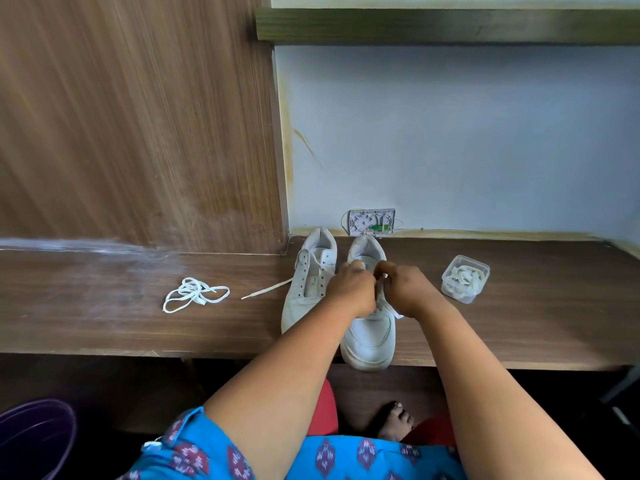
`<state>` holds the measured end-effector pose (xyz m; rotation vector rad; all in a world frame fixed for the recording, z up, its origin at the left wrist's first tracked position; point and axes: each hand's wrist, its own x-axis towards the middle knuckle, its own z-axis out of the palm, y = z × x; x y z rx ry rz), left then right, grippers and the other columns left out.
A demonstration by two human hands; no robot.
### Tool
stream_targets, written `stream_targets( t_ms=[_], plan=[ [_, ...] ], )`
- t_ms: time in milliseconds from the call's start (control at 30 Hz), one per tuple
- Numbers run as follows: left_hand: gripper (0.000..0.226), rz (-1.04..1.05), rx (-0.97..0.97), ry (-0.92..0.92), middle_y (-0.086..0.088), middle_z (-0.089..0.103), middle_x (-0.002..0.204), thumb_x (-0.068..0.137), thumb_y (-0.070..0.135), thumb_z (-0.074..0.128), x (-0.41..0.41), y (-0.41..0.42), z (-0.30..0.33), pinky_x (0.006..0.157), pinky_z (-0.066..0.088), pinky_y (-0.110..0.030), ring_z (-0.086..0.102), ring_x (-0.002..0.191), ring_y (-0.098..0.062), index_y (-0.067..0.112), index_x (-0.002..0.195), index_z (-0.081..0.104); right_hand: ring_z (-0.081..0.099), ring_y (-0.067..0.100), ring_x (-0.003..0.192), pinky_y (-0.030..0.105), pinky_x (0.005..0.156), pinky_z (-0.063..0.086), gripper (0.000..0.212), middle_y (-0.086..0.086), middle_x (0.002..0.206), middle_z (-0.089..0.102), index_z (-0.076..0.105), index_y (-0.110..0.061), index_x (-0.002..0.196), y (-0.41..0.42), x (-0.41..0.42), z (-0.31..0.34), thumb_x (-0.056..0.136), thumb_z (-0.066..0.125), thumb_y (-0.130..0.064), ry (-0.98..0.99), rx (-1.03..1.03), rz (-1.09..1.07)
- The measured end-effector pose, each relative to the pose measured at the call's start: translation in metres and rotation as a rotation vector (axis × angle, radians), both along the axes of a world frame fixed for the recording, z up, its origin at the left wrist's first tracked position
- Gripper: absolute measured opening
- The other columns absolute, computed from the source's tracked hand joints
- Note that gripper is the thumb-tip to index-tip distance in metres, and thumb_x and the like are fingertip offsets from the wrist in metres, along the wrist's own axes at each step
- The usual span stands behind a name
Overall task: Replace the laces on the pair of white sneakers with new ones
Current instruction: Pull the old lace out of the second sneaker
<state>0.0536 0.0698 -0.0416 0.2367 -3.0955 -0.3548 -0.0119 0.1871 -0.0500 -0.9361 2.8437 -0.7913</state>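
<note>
White right sneaker, no readable branding, lace pinched by both hands

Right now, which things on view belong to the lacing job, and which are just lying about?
Job:
- right sneaker, both hands on its lace: left hand, right hand
- left sneaker, part laced
- loose lace on the desk
- tub of laces

Lying about:
- wall box with wires
- purple bucket
</note>
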Motion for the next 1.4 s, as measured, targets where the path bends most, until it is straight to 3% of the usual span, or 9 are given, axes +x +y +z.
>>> stream_targets(
  t_ms=[133,333,467,600,867,933,1100,1200,1400],
  plan=[
    [0.024,0.01,0.133,-0.07,-0.012,0.039,0.13,0.092,0.019,0.049,-0.004,0.004,-0.003,0.088,0.045,-0.037,0.044,0.117,-0.031,0.007,0.109,0.062,0.061,0.022,0.077,0.024,0.062,0.04,0.006,0.004,0.082,0.068,0.058,-0.02,0.083,0.006,0.001,-0.004,0.088,0.061,-0.021,-0.028,-0.151,-0.099],
    [0.016,0.466,1.469,0.065,0.004,0.045,0.06,0.078,0.021,0.05,0.006,-0.024,0.01,0.037,0.019,-0.016,0.029,0.04,-0.009,0.016,0.064,0.046,0.062,0.018,0.079,0.021,0.062,0.044,0.012,-0.004,0.078,0.067,0.059,-0.026,0.08,0.019,-0.005,-0.003,0.081,0.06,-0.015,-0.12,-0.198,-0.168],
    [0.027,0.334,0.708,0.24,0.004,0.054,0.085,0.077,0.05,0.064,-0.001,-0.024,0.006,0.064,0.043,-0.025,0.058,0.076,-0.015,0.024,0.071,0.059,0.07,0.025,0.079,0.038,0.076,0.057,0.014,0.004,0.078,0.072,0.063,-0.017,0.077,0.018,-0.006,-0.008,0.077,0.064,-0.003,-0.28,-0.331,-0.123],
    [0.014,0.004,0.18,0.201,-0.002,0.041,0.12,0.087,0.034,0.064,-0.005,-0.018,-0.005,0.094,0.044,-0.037,0.04,0.12,-0.022,0.022,0.094,0.069,0.069,0.015,0.076,0.026,0.069,0.052,0.022,0.002,0.081,0.07,0.062,-0.018,0.077,0.015,-0.007,-0.012,0.078,0.057,0.004,-0.161,-0.269,-0.105],
    [0.024,-0.033,0.156,-0.05,-0.011,0.039,0.126,0.093,0.034,0.059,-0.005,-0.023,-0.005,0.1,0.038,-0.033,0.041,0.118,-0.028,0.01,0.095,0.065,0.049,0.016,0.101,0.021,0.085,0.039,0.064,0.004,0.123,0.041,0.043,-0.034,0.142,0.007,-0.007,-0.009,0.09,0.041,0.004,-0.026,0.076,0.152],
    [0.023,-0.024,0.391,-0.08,-0.011,0.043,0.121,0.096,0.028,0.055,0.002,-0.021,-0.001,0.088,0.041,-0.03,0.049,0.105,-0.023,0.007,0.095,0.065,0.053,0.022,0.098,0.023,0.079,0.04,0.054,0.008,0.121,0.049,0.054,-0.03,0.132,0.005,-0.006,-0.009,0.089,0.04,0.0,-0.018,0.058,0.113],
    [0.018,0.224,1.728,0.251,0.005,0.055,0.069,0.087,0.021,0.056,0.008,-0.036,0.033,0.059,0.031,-0.025,0.042,0.067,-0.011,0.019,0.07,0.061,0.059,0.023,0.082,0.03,0.069,0.043,0.037,0.005,0.098,0.066,0.064,-0.025,0.098,0.015,-0.013,-0.007,0.085,0.039,0.001,-0.039,-0.073,0.035],
    [0.019,0.421,1.095,0.407,0.001,0.049,0.071,0.07,0.036,0.063,0.001,-0.043,0.025,0.067,0.035,-0.029,0.042,0.072,-0.015,0.02,0.063,0.059,0.062,0.022,0.095,0.033,0.083,0.049,0.038,0.004,0.101,0.068,0.063,-0.026,0.092,0.018,-0.014,-0.007,0.082,0.039,0.002,-0.073,-0.117,0.048],
    [0.031,-0.057,0.107,0.218,-0.001,0.038,0.125,0.083,0.045,0.067,-0.005,-0.023,0.0,0.101,0.035,-0.036,0.029,0.123,-0.022,0.028,0.108,0.068,0.063,0.019,0.092,0.028,0.078,0.046,0.036,0.004,0.094,0.07,0.064,-0.019,0.09,0.01,-0.01,-0.006,0.079,0.041,0.006,-0.067,-0.16,0.023]
  ],
)
